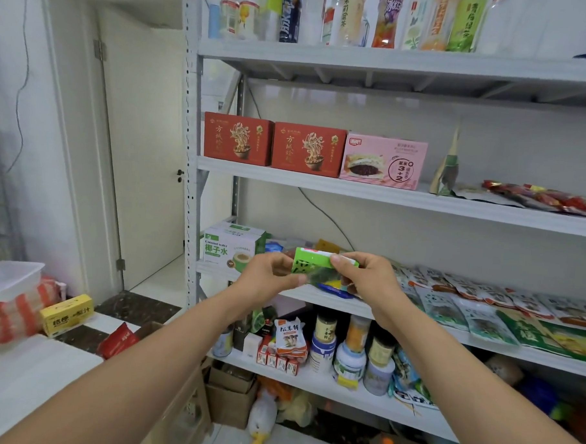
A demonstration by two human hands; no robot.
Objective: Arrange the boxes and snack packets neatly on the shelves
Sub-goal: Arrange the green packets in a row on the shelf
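A green snack packet sits in a two-handed grip: the left hand pinches its left end and the right hand pinches its upper right edge, both closed on it, held in front of the third shelf rather than resting on it.

Just left of the grip stands one coconut water box. Just behind and under the grip is a loose heap of packets, too jumbled to count. To the right of the grip, flat packets overlap along the same shelf.

Above the grip, two red noodle boxes and one pink cake box stand squarely side by side, so the boxes look finished. Farther right on that upper shelf, one upright pouch and some fallen red packets seem still unsorted. I judge the task roughly midway.
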